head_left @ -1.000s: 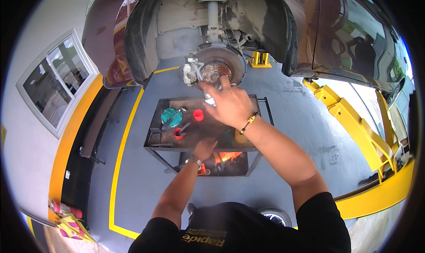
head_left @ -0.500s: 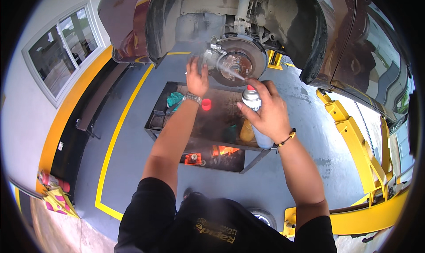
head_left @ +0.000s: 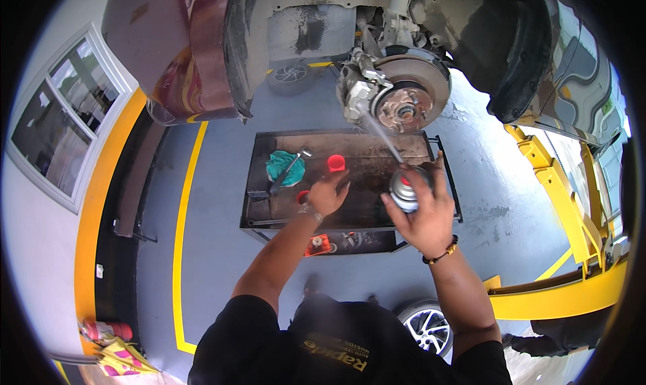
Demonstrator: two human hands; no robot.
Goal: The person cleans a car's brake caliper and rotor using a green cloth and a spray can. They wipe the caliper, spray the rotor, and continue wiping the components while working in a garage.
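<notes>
My right hand (head_left: 428, 217) grips an aerosol spray can (head_left: 404, 195) with a red nozzle, index finger on its top. A pale jet of spray runs from the nozzle up to the brake caliper (head_left: 354, 92). The caliper sits at the left edge of the brake disc (head_left: 439, 82), around a rusty wheel hub (head_left: 406, 110). My left hand (head_left: 328, 194), slightly blurred, is over the cart with fingers apart and nothing visible in it. Just beyond its fingertips stands a red cap (head_left: 336, 161). Another red piece (head_left: 303, 196) shows beside the left wrist.
On the black cart (head_left: 373, 143) lie a teal cloth (head_left: 281, 164) and a ratchet-like tool. An orange object (head_left: 317, 245) rests on the lower shelf. The raised maroon car (head_left: 182, 62) hangs overhead. A yellow lift arm (head_left: 558, 294) is at right, with a wheel (head_left: 429, 328) near my body.
My left hand has dropped from beside the caliper to over the cart, near the red cap. The right hand still sprays, with the can now seen more from above. The whole view has shifted.
</notes>
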